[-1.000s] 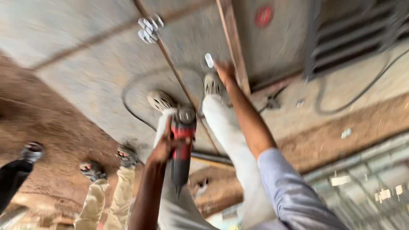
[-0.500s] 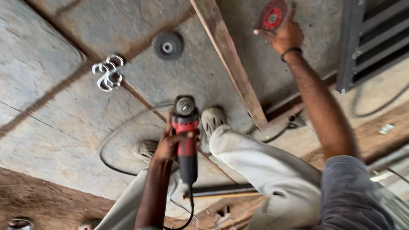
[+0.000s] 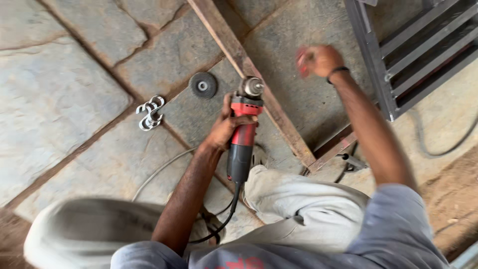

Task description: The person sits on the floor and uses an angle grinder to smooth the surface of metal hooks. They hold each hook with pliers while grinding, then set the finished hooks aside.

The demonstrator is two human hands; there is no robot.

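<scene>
Left hand (image 3: 226,127) gripped the red angle grinder (image 3: 242,134), fingers wrapped round its body, long axis running away from the person, bare spindle (image 3: 251,86) at the far end. Right hand (image 3: 321,60) closed on a blurred red disc (image 3: 302,61), right of the spindle, near. A grey disc (image 3: 203,85) lay on the stone floor (image 3: 64,89) to its left.

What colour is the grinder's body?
Red and black grinder, gripped by the left hand; head view.

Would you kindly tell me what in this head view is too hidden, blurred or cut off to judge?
- Red thing in the right hand: motion blur; its kind is unclear.
- Grinder's grip: the left hand wraps it.
- Cord: runs under the legs; its end is hidden.
- Metal grille: cut by the top and right edges.
- Silver hooks: too small to identify surely.
</scene>
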